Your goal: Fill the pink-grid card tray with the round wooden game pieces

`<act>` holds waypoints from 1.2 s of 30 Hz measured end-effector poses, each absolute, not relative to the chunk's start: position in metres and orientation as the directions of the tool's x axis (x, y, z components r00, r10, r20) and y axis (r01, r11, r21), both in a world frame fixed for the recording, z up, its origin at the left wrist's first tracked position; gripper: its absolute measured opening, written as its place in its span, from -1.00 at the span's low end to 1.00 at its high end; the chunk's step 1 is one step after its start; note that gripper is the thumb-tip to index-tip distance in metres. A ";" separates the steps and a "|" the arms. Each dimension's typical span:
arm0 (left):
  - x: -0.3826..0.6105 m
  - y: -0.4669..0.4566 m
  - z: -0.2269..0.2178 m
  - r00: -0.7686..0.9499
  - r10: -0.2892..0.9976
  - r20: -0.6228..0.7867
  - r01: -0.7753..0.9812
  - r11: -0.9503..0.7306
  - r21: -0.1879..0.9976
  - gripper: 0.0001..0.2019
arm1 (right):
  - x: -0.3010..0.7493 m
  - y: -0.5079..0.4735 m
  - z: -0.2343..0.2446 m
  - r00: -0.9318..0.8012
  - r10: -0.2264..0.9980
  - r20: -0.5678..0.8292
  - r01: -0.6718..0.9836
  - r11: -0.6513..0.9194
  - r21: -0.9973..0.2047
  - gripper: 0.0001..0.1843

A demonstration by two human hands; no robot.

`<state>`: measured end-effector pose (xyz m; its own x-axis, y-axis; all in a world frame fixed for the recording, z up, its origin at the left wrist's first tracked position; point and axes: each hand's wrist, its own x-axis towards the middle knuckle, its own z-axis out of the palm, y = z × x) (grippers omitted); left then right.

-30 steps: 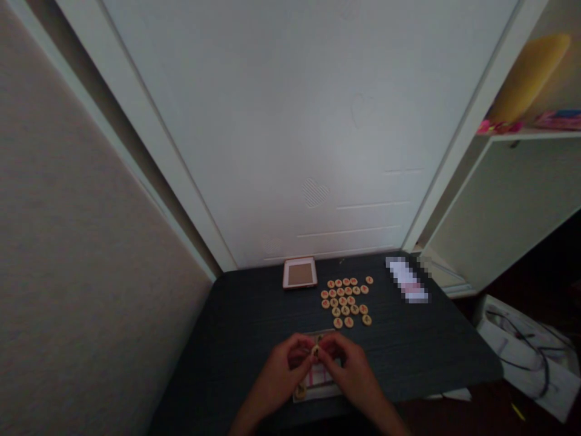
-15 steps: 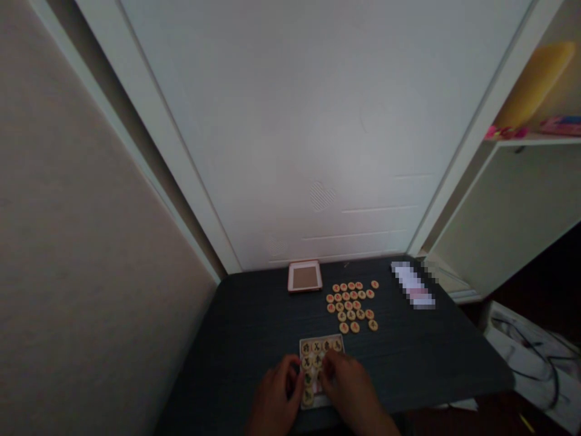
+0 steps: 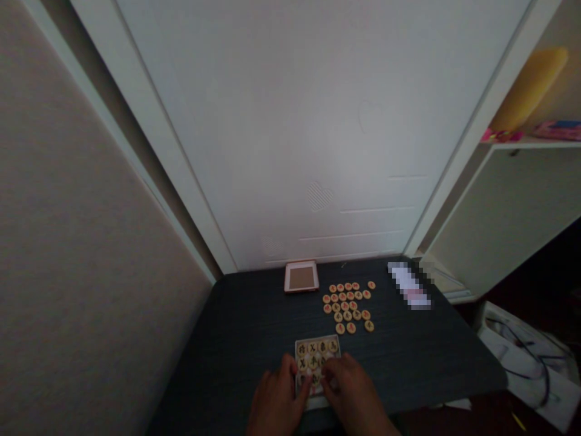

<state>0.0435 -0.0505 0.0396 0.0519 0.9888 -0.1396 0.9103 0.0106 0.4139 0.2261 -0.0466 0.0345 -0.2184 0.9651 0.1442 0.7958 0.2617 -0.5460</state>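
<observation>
A shallow box (image 3: pixel 318 338) lies at the table's near edge, holding xiangqi pieces with black characters laid in rows. My left hand (image 3: pixel 278 396) is closed at its left wall, forefinger along the rim and thumb reaching inside over the lower pieces. From the right, my right hand (image 3: pixel 354 390) leans over the box with its fingers bent together around a xiangqi piece at the right side; the fingers mostly hide it. Beyond the box, loose xiangqi pieces (image 3: pixel 347 306), many marked in red, lie face up in uneven rows.
A box lid (image 3: pixel 301 278) rests at the back of the dark table (image 3: pixel 245 327), against the white panel. A pixelated flat object (image 3: pixel 410 286) lies at the back right. On the floor at right stands a white container (image 3: pixel 529 363) with cables.
My left thumb has moved inward over the lower pieces, covering some that showed earlier. My right fingers have shifted slightly down, uncovering part of the second row. The view has shifted slightly.
</observation>
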 end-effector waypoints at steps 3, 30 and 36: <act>0.045 -0.050 0.041 0.048 0.988 -0.147 0.927 0.010 0.374 -0.83 | 0.219 -0.046 0.033 -0.235 0.962 0.140 0.809 0.273 -0.521 -0.78; 0.047 -0.045 0.053 0.049 0.976 -0.210 0.937 0.028 0.348 -0.76 | 0.256 -0.051 0.011 -0.100 0.946 0.308 0.627 0.300 -0.718 -0.79; 0.040 -0.045 0.049 0.055 0.977 -0.206 0.907 0.037 0.419 -0.81 | 0.253 -0.052 0.034 -0.276 0.900 0.338 0.695 0.430 -0.576 -0.59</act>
